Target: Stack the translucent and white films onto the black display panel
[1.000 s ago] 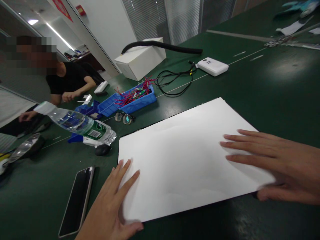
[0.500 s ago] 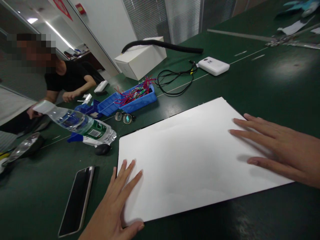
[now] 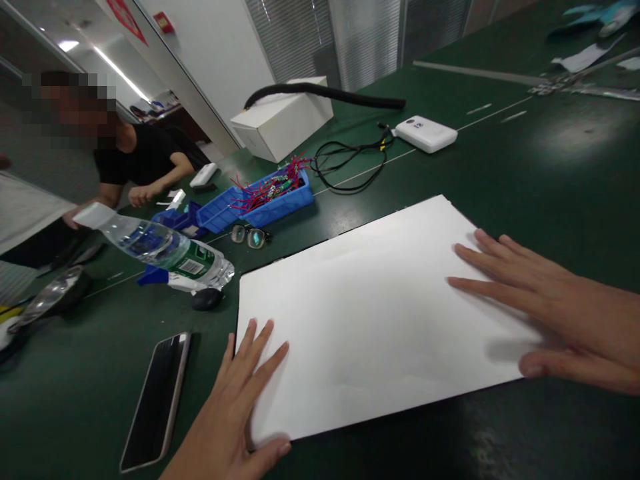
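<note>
A large white sheet of paper [image 3: 360, 320] lies on the green table, with a thin dark edge showing along its far and left sides. My left hand [image 3: 240, 400] rests open on the sheet's left end, fingers spread and thumb at the near left corner. Over the right end, my right hand [image 3: 545, 307] is open too, its fingers stretched across the paper and its thumb at the near edge. Whether every right fingertip touches the sheet I cannot tell. To the left of my left hand lies a smartphone [image 3: 157, 400] with a dark screen.
Beyond the paper are a water bottle [image 3: 165, 247], glasses [image 3: 249, 236], a blue bin [image 3: 280, 203] of red-wired parts, a black cable [image 3: 345, 190], a white power bank [image 3: 425, 133] and a white box [image 3: 285, 127]. A person in black [image 3: 145, 153] sits at the far left.
My right thumb has moved away from the fingers, toward the paper's near edge, and the right fingers have shifted slightly left. My left hand has stayed nearly in place.
</note>
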Demonstrator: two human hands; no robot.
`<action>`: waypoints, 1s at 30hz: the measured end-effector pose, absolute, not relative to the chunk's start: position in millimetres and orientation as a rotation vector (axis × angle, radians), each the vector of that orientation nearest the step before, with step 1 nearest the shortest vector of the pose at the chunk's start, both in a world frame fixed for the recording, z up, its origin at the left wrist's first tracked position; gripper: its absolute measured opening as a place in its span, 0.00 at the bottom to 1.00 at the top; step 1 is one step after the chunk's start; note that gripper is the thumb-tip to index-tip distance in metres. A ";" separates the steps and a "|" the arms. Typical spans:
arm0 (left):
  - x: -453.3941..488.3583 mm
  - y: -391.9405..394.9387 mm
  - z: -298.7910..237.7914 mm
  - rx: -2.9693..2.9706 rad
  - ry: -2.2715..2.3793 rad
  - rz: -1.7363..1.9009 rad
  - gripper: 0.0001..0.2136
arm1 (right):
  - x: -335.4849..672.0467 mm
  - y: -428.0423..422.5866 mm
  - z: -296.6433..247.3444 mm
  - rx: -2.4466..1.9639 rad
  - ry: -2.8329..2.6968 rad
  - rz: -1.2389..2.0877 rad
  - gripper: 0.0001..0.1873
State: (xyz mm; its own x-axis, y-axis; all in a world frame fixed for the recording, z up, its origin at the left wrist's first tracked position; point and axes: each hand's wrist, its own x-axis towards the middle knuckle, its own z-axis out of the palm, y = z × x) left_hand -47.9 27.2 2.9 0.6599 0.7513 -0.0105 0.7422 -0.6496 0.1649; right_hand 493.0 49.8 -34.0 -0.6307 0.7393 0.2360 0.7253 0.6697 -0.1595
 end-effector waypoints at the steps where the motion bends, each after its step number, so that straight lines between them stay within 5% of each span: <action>1: -48.3 26.8 2.5 2.714 1.235 0.092 0.42 | 492.0 48.4 -32.8 -1.146 -2.622 0.072 0.58; 5: -49.9 25.5 1.5 2.699 1.230 0.095 0.42 | 490.9 44.3 -31.8 -1.095 -2.684 0.097 0.65; 12: -49.5 26.9 1.8 2.693 1.236 0.090 0.44 | 492.4 51.2 -33.6 -1.116 -2.666 0.141 0.57; 30: -50.1 27.2 -0.7 2.700 1.223 0.119 0.43 | 491.9 49.8 -31.9 -1.051 -2.749 0.050 0.59</action>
